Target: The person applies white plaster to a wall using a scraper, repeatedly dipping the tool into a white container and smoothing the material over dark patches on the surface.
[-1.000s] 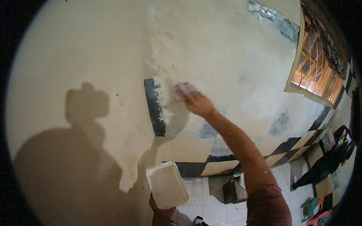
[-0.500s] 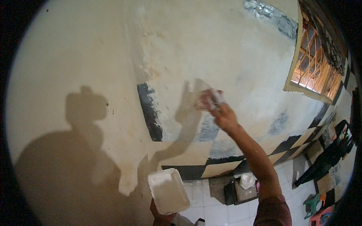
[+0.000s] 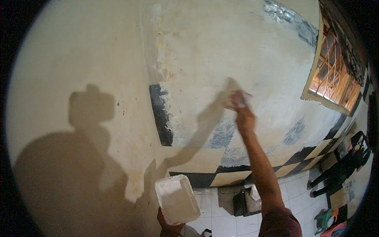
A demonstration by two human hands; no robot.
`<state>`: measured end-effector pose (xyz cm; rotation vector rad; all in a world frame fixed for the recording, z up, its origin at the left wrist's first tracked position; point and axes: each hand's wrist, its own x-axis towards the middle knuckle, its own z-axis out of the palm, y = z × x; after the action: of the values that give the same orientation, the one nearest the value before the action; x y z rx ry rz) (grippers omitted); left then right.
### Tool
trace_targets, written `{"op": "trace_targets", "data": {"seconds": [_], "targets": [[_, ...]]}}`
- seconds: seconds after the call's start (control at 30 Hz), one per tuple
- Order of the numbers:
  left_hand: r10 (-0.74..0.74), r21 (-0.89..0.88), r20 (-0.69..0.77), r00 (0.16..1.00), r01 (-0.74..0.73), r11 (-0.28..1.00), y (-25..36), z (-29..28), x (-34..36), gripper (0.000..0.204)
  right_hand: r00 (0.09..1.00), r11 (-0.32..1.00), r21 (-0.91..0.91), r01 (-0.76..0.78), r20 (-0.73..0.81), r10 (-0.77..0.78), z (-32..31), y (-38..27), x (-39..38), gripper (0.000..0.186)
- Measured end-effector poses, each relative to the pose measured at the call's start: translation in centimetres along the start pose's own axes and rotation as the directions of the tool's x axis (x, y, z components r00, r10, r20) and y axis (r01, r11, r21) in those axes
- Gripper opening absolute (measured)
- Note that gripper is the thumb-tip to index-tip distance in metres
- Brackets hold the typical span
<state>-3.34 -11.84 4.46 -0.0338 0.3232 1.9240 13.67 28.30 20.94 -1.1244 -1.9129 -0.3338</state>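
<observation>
cream walls meet at a corner; right-hand wall is patchy, grey smears, dark upright strip near the corner, black-and-cream checkered band along the bottom. big shadow covers much of the left wall. right hand is up in front of the right-hand wall, fingers closed around a pinkish-white piece, motion-blurred, kind unclear; can't tell if it touches the wall. left hand is low, holding up a white tray from its lower end, mostly hidden under it, so finger spread can't be told. right forearm blocks part of the checkered band and the edge of a dark box-like item with something white on it, on white floor tiles. far right: barred window, below it another person in dark clothes, then green stool and reddish item, cut off by the lens rim.
</observation>
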Motion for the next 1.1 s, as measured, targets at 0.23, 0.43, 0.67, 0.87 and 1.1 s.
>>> {"op": "trace_targets", "data": {"seconds": [0.23, 0.43, 0.67, 0.87, 1.1], "targets": [[-0.09, -0.109, 0.171, 0.981, 0.11, 0.988, 0.2, -0.4, -0.2, 0.054, 0.904, 0.389, 0.919, -0.06, -0.115, 0.412, -8.5, -0.6, -1.0, 0.038], [-0.041, 0.0, 0.073, 0.997, 0.041, 0.999, 0.4, 0.1, -0.2, 0.054, 0.96, 0.38, 0.92, -0.1, -0.011, 0.279, 1.0, -15.5, 6.2, 0.017], [-0.018, 0.004, 0.127, 0.992, 0.018, 1.0, -1.1, 2.1, -0.3, 0.055, 0.978, 0.859, 0.498, -0.117, -0.094, 0.187, 0.1, -15.6, 9.6, 0.017], [-0.026, 0.114, 0.177, 0.984, 0.006, 0.993, -1.4, 1.9, 0.2, 0.054, 0.88, 0.814, 0.508, -0.283, -0.2, 0.431, -12.1, 13.1, 5.2, 0.02], [-0.139, -0.116, 0.146, 0.98, 0.156, 0.981, -1.1, 1.0, 0.6, 0.054, 0.998, 0.448, 0.894, -0.019, -0.007, 0.056, -6.5, -3.2, 8.0, 0.019]]}}
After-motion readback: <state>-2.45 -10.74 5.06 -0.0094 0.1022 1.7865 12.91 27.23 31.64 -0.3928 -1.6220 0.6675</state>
